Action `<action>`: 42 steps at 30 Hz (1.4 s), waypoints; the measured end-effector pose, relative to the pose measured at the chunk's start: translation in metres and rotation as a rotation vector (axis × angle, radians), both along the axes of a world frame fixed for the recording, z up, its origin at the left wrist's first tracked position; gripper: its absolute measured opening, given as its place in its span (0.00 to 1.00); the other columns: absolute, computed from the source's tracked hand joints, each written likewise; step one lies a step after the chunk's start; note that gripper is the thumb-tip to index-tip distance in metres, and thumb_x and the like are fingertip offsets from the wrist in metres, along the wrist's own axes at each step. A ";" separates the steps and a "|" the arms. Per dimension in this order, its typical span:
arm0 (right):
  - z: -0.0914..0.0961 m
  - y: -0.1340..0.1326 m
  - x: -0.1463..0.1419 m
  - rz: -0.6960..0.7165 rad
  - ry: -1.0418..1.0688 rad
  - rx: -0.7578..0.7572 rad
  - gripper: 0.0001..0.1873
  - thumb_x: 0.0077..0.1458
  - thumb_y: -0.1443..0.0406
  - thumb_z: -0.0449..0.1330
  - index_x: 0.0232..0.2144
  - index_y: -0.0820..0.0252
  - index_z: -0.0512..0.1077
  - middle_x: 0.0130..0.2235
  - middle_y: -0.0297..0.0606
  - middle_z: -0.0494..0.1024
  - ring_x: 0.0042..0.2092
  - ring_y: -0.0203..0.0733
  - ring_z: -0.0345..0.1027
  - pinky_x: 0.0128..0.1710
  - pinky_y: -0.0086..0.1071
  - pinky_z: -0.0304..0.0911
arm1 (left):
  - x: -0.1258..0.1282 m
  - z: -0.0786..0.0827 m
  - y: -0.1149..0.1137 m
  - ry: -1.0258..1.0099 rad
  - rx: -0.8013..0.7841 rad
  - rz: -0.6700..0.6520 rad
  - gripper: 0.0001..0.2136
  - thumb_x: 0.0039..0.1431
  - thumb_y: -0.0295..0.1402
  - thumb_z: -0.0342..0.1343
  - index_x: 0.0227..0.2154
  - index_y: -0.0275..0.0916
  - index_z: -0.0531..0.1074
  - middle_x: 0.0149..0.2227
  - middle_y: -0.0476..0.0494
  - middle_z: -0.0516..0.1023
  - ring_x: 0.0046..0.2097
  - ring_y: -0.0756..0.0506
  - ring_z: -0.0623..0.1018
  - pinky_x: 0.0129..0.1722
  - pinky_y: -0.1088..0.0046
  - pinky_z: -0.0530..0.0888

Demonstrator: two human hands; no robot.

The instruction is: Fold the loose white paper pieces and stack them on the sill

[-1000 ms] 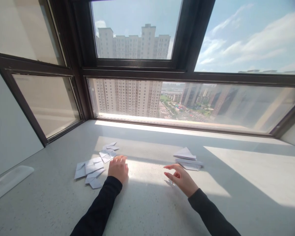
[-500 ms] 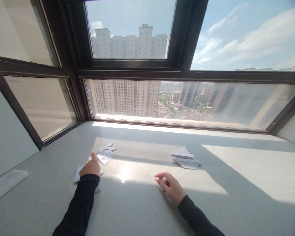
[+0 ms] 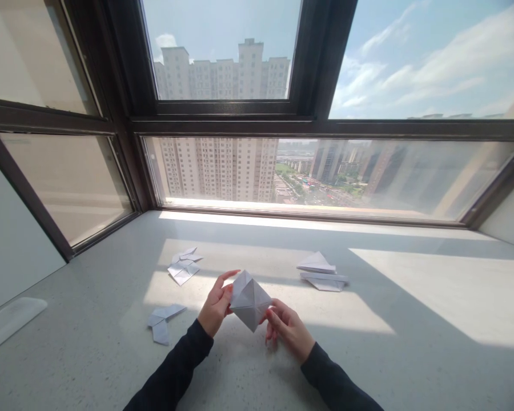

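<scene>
A creased white paper square point(image 3: 248, 299) is held up on its corner like a diamond above the grey stone sill point(image 3: 368, 354). My left hand point(image 3: 216, 304) grips its left edge, thumb in front. My right hand point(image 3: 288, 329) pinches its lower right edge. Both arms wear black sleeves. On the sill to the left lie two small folded paper pieces point(image 3: 163, 321). Farther back sits a small cluster of folded paper pieces point(image 3: 183, 266). To the right rests a short stack of folded paper shapes point(image 3: 321, 270).
A dark-framed window point(image 3: 317, 123) runs along the back of the sill, with tall buildings outside. A pale flat object point(image 3: 8, 318) lies at the far left edge. Sunlight falls in patches across the middle and right of the sill.
My left hand reached to the pile at the left, then came back to the centre with a paper square. Both hands now hold it raised. Fewer pieces remain at the left.
</scene>
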State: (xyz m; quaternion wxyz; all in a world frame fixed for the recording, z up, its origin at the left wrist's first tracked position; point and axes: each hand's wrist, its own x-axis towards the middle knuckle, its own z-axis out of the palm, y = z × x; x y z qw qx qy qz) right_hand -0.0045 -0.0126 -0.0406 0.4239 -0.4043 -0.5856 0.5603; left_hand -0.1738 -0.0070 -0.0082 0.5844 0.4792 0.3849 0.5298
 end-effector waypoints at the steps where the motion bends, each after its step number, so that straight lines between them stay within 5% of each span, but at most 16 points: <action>1: 0.000 0.000 0.000 -0.015 0.011 -0.006 0.24 0.42 0.48 0.53 0.33 0.62 0.63 0.20 0.30 0.69 0.17 0.31 0.61 0.14 0.24 0.54 | 0.003 -0.004 -0.001 -0.004 -0.013 -0.044 0.22 0.48 0.43 0.50 0.45 0.40 0.59 0.20 0.53 0.66 0.19 0.55 0.63 0.19 0.81 0.61; 6: -0.005 0.005 0.006 -0.103 0.030 -0.051 0.19 0.38 0.52 0.59 0.24 0.61 0.62 0.16 0.27 0.68 0.14 0.28 0.57 0.12 0.23 0.51 | 0.009 -0.015 -0.002 -0.022 -0.040 -0.111 0.22 0.48 0.44 0.50 0.45 0.40 0.58 0.22 0.52 0.67 0.21 0.54 0.65 0.20 0.80 0.62; 14: -0.006 0.011 0.014 -0.229 0.037 -0.088 0.19 0.37 0.53 0.60 0.24 0.63 0.66 0.12 0.25 0.65 0.10 0.27 0.52 0.08 0.22 0.45 | 0.002 -0.015 0.004 -0.033 -0.002 0.079 0.19 0.50 0.40 0.48 0.45 0.39 0.57 0.28 0.50 0.70 0.27 0.52 0.69 0.28 0.74 0.69; 20: 0.003 0.005 0.011 -0.104 0.231 -0.256 0.19 0.35 0.54 0.62 0.25 0.64 0.67 0.15 0.27 0.67 0.11 0.24 0.51 0.08 0.20 0.44 | 0.002 -0.017 0.004 0.108 0.037 0.075 0.20 0.49 0.37 0.50 0.45 0.39 0.58 0.33 0.45 0.72 0.31 0.50 0.72 0.27 0.76 0.68; 29: 0.009 0.001 0.012 0.018 0.348 -0.319 0.19 0.33 0.56 0.65 0.23 0.63 0.64 0.14 0.25 0.65 0.11 0.24 0.53 0.07 0.17 0.43 | -0.012 -0.010 0.008 0.296 0.268 0.264 0.14 0.49 0.30 0.49 0.42 0.39 0.63 0.34 0.45 0.71 0.39 0.47 0.71 0.40 0.69 0.67; 32: 0.009 0.001 0.013 0.017 0.397 -0.290 0.18 0.35 0.56 0.64 0.24 0.62 0.65 0.14 0.26 0.65 0.12 0.27 0.57 0.08 0.18 0.44 | -0.008 -0.010 0.004 0.340 0.331 0.221 0.07 0.48 0.27 0.48 0.30 0.39 0.70 0.32 0.45 0.71 0.40 0.46 0.71 0.42 0.66 0.67; 35: 0.010 0.003 0.014 -0.068 0.464 -0.219 0.17 0.37 0.56 0.63 0.26 0.61 0.65 0.13 0.26 0.65 0.12 0.28 0.57 0.08 0.19 0.45 | -0.005 -0.012 0.003 0.433 0.372 0.254 0.11 0.47 0.24 0.49 0.14 0.39 0.68 0.35 0.44 0.70 0.46 0.44 0.67 0.46 0.66 0.65; 40: 0.010 0.009 0.019 -0.366 0.555 -0.067 0.14 0.38 0.59 0.63 0.27 0.59 0.66 0.11 0.23 0.61 0.10 0.24 0.48 0.08 0.20 0.40 | -0.005 -0.011 0.003 0.471 0.385 0.226 0.09 0.47 0.24 0.49 0.18 0.40 0.71 0.31 0.44 0.71 0.49 0.43 0.65 0.46 0.63 0.64; 42: 0.010 0.010 0.022 -0.445 0.591 -0.038 0.13 0.38 0.61 0.63 0.28 0.58 0.67 0.12 0.24 0.63 0.12 0.26 0.52 0.08 0.20 0.44 | -0.005 -0.011 0.002 0.477 0.397 0.175 0.10 0.45 0.21 0.48 0.17 0.40 0.69 0.29 0.44 0.72 0.50 0.42 0.64 0.46 0.62 0.64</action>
